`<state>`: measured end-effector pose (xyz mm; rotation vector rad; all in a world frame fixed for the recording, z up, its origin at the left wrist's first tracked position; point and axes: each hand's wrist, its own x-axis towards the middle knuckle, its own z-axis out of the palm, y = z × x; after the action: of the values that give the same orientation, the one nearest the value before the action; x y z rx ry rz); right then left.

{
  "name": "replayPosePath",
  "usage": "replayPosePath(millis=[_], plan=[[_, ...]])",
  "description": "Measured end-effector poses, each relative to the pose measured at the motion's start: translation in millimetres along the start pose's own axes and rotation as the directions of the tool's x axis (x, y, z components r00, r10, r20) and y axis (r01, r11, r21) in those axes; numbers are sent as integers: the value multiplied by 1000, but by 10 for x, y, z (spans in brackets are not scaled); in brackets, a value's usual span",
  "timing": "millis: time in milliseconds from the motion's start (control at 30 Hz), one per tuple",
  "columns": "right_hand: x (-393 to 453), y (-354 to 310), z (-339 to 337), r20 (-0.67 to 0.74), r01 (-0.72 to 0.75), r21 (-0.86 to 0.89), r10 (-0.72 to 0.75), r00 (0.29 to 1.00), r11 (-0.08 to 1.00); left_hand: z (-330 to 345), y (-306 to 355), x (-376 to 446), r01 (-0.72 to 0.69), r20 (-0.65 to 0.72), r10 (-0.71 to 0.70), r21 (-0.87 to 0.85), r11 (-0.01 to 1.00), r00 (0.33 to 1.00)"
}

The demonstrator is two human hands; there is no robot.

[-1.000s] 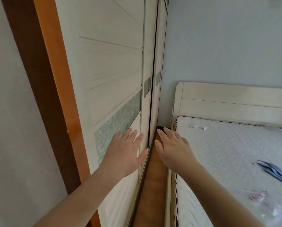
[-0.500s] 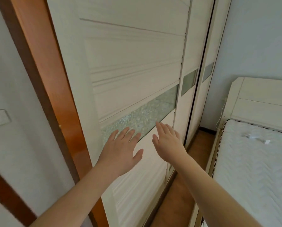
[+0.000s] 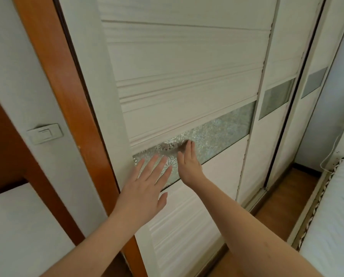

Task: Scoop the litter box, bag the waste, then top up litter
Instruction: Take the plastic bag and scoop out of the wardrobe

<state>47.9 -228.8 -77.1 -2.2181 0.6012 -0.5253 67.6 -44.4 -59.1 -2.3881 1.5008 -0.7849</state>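
No litter box, scoop, bag or litter is in view. A white sliding wardrobe door (image 3: 187, 62) with a frosted patterned glass strip (image 3: 217, 132) fills the middle of the view. My left hand (image 3: 145, 188) is held out flat with straight, spread fingers over the lower left end of the glass strip. My right hand (image 3: 189, 162) is also flat, edge-on, its fingertips at the glass strip. Neither hand holds anything. Whether the palms touch the door cannot be told.
An orange-brown wooden frame (image 3: 53, 76) runs down the wardrobe's left side. A light switch (image 3: 44, 133) sits on the grey wall at left. Two more wardrobe panels (image 3: 277, 96) follow to the right. A white mattress edge (image 3: 333, 216) lies at right, past a narrow wooden floor strip (image 3: 287, 198).
The view has swung left from the bed toward the wardrobe door. Both hands have stayed flat and moved up onto the frosted glass strip.
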Motion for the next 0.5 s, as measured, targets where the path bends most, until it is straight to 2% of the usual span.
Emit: replayPosePath(millis=[133, 300, 500], plan=[[119, -52, 143, -12, -13, 162, 16, 1000, 987, 99, 46, -29, 25, 27, -25, 24, 999, 999], [256, -88, 179, -57, -127, 162, 138, 989, 979, 181, 26, 4, 32, 59, -36, 67, 997, 998], [388, 9, 48, -65, -147, 155, 159, 985, 977, 168, 53, 52, 43, 76, -49, 81, 996, 996]])
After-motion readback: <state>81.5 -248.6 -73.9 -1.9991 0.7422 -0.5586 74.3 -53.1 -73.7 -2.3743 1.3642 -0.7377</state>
